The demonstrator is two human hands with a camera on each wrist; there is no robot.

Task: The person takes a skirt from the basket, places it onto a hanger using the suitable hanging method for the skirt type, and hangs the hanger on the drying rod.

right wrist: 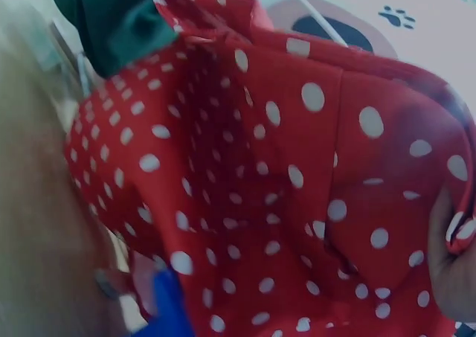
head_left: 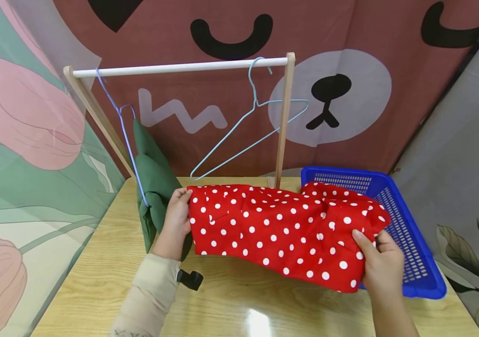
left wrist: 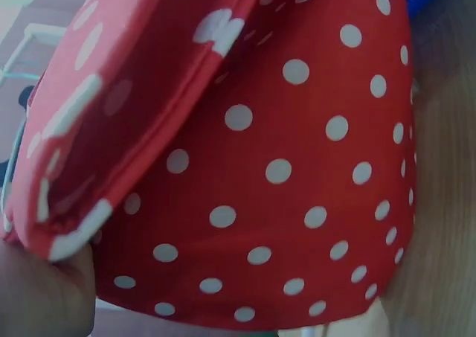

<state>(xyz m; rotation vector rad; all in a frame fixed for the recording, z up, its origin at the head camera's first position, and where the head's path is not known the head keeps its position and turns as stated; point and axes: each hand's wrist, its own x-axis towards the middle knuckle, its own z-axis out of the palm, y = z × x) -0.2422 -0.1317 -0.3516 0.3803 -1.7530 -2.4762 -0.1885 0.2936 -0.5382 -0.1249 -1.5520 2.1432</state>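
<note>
A red cloth with white polka dots [head_left: 264, 224] is stretched sideways above the table; its exact kind cannot be told. At its left end, my left hand [head_left: 177, 213] pinches the upper corner between thumb and fingers. My right hand [head_left: 380, 257] grips the right end, thumb on top of the fabric. In the left wrist view the dotted cloth [left wrist: 275, 173] hangs down from a folded edge beside the left hand [left wrist: 48, 292]. From the right wrist, a seam and loose folds show in the cloth [right wrist: 297, 181], with part of the right hand [right wrist: 455, 277] at its edge.
Behind the cloth stands a rack with a white rod [head_left: 180, 68] and wooden posts. A light blue hanger [head_left: 227, 135] hangs bare at its right; a purple hanger [head_left: 126, 131] bears a green garment [head_left: 155, 173] at left. A blue basket [head_left: 416, 243] sits right on the wooden table [head_left: 96, 285].
</note>
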